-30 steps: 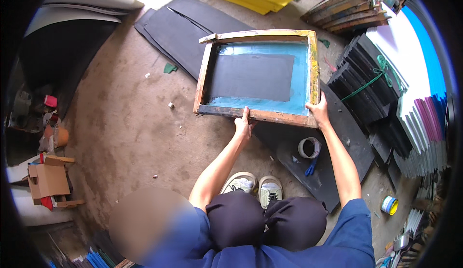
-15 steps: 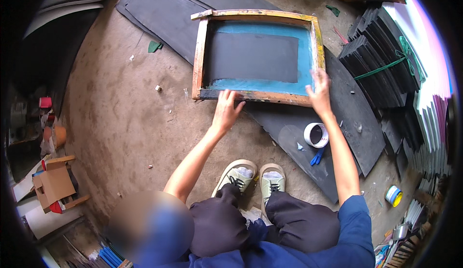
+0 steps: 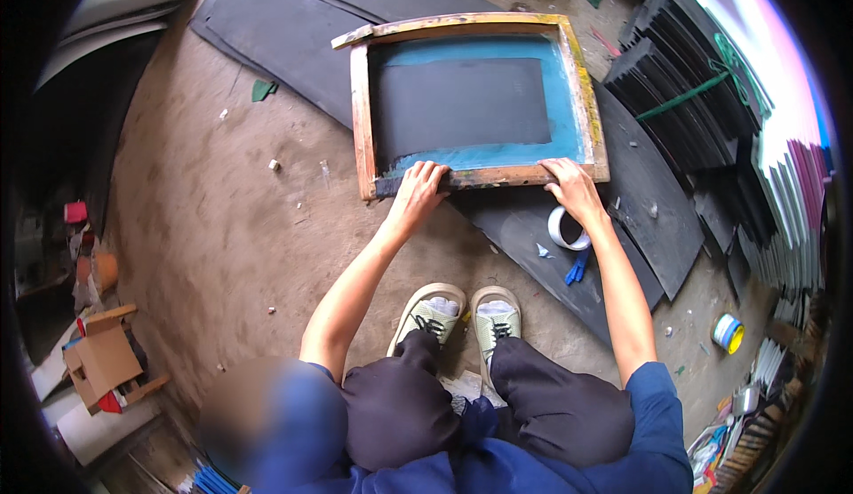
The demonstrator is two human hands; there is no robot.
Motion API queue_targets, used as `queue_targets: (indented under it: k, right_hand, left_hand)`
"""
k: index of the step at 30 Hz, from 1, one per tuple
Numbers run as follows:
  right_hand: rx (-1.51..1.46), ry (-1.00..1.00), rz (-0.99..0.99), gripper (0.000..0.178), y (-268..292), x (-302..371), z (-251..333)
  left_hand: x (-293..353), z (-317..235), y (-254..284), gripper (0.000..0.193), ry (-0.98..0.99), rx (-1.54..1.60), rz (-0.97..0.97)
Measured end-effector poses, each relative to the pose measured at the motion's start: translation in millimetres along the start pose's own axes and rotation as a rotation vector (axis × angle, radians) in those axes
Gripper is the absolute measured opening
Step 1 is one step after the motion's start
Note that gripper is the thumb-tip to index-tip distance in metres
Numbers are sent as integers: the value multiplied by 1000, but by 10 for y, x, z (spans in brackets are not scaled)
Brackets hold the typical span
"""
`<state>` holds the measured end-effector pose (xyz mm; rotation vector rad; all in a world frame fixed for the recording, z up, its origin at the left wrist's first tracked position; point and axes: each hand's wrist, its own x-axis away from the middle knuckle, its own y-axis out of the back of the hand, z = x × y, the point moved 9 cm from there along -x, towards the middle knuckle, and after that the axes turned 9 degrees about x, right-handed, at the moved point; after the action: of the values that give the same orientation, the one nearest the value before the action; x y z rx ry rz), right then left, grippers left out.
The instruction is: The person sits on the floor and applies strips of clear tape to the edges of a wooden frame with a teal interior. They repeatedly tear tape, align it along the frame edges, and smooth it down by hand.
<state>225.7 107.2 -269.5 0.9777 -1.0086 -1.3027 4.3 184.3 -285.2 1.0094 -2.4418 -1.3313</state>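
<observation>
Wooden and paint-stained, the frame (image 3: pixel 471 103) lies on black sheets (image 3: pixel 622 192) on the dirt floor (image 3: pixel 222 227). Your left hand (image 3: pixel 416 194) and right hand (image 3: pixel 573 190) press its near rail, fingers spread flat. Push evenly on both sides. Its blue mesh looks smooth, with a dark rectangle inside.

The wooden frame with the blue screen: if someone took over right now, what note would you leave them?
Left hand: flat on the near rail of the wooden frame, fingers on top.
Right hand: pressing the same rail near its right corner.
Frame lies flat on black sheets on the floor, dark panel showing through the blue screen.
Tape roll and blue clip sit beside the right wrist.
Done: frame laid over a sheet. Left: cannot tell from here.
</observation>
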Motion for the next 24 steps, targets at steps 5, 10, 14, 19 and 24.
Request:
queue_targets:
  k: [5, 10, 14, 19, 24]
  right_hand:
    - [-179, -146, -242, 32, 428, 433, -140]
    - [182, -99, -85, 32, 150, 972, 215]
    - [225, -110, 48, 28, -20, 1114, 155]
    - [-120, -233, -94, 25, 795, 899, 238]
    - [3, 156, -517, 20, 2412, 765, 1419]
  left_hand:
    - [-11, -100, -61, 68, 11, 60, 32]
    - [-82, -312, -153, 70, -77, -17, 50]
    - [-165, -478, -22, 66, -182, -60, 61]
    - [-308, -700, 628, 47, -183, 48, 186]
    - [-460, -1384, 1556, 56, 271, 771, 313]
